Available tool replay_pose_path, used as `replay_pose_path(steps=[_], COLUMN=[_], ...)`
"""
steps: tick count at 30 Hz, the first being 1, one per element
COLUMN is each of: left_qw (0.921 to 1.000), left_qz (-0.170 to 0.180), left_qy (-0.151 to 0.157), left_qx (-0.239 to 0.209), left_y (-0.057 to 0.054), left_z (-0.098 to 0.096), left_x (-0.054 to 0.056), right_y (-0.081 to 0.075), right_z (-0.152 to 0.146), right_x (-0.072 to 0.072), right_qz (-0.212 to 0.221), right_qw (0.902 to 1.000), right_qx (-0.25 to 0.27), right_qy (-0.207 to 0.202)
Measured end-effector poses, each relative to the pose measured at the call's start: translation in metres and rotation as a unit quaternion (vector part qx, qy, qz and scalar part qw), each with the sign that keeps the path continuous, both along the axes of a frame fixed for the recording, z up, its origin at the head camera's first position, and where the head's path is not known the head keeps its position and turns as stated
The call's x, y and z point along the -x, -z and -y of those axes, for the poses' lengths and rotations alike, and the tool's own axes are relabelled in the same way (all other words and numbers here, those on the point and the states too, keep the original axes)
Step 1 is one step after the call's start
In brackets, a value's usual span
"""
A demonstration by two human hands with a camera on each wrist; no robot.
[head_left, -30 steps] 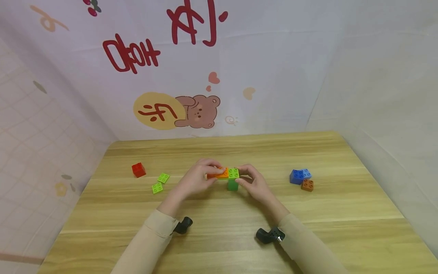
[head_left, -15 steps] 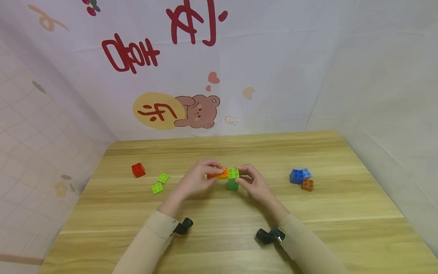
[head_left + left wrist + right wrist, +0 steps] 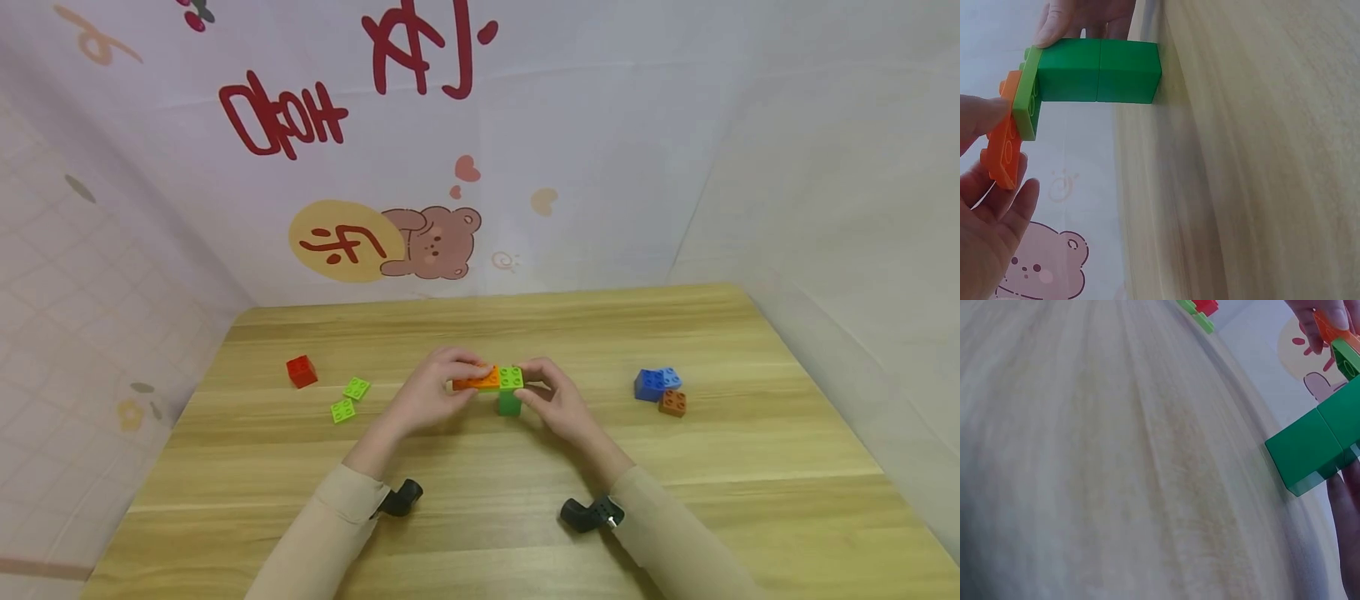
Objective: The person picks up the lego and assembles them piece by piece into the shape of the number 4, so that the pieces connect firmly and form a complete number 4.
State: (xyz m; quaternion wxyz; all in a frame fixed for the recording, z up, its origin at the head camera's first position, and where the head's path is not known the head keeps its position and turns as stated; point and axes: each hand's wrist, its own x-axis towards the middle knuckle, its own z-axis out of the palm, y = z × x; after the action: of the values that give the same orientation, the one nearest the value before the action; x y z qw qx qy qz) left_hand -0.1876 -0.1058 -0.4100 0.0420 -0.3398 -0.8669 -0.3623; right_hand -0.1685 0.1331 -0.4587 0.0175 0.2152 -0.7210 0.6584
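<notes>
Two dark green toy building bricks point(image 3: 1100, 70) stand stacked on the table. A light green brick point(image 3: 511, 377) tops them and juts out to the left. An orange brick point(image 3: 480, 382) sits on that overhang and sticks out farther left. My left hand point(image 3: 435, 387) pinches the orange brick, with the thumb on its studded top and fingers below its far end, as the left wrist view shows. From the other side, my right hand point(image 3: 558, 400) holds the upper part of the stack between thumb and fingers; its far fingers are partly hidden.
To the left lie a red brick point(image 3: 302, 372) and two flat light green bricks point(image 3: 356, 388). On the right, a dark blue brick point(image 3: 648, 386), a light blue brick point(image 3: 671, 378) and a brown brick point(image 3: 672, 403) form a cluster. A printed cloth point(image 3: 600, 167) hangs behind the table.
</notes>
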Motion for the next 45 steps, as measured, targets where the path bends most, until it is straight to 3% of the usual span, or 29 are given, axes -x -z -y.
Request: replay_pose_path(steps=[4,14,24,32,38,45], left_qw=[0.9999,0.9924,0.9840,0.9816,0.9808,0.9819], left_qz=[0.000,0.001,0.003,0.024,0.012,0.055], left_qy=[-0.003,-0.081,-0.130,-0.158,-0.180,-0.179], left_qx=[-0.016,-0.092,-0.122,-0.105,-0.074,-0.030], left_y=[0.001,0.006,0.021,0.027,0.036,0.038], left_z=[0.004,0.036,0.076,0.108,0.131,0.153], left_x=[-0.002,-0.005,-0.006,-0.011,-0.014,-0.019], right_y=[0.000,0.001,0.002,0.011,0.001,0.001], right_z=[0.001,0.001,0.000,-0.001,0.001,0.001], right_x=[0.000,0.000,0.000,0.003,-0.001,-0.001], right_qz=[0.001,0.012,0.013,0.002,0.005,0.008], right_qw=[1.0000,0.9999,0.9999,1.0000,1.0000,0.9999], right_qx=[-0.003,-0.003,0.002,-0.004,-0.005,-0.008], right_qy=[-0.001,0.000,-0.002,-0.001,-0.001,0.002])
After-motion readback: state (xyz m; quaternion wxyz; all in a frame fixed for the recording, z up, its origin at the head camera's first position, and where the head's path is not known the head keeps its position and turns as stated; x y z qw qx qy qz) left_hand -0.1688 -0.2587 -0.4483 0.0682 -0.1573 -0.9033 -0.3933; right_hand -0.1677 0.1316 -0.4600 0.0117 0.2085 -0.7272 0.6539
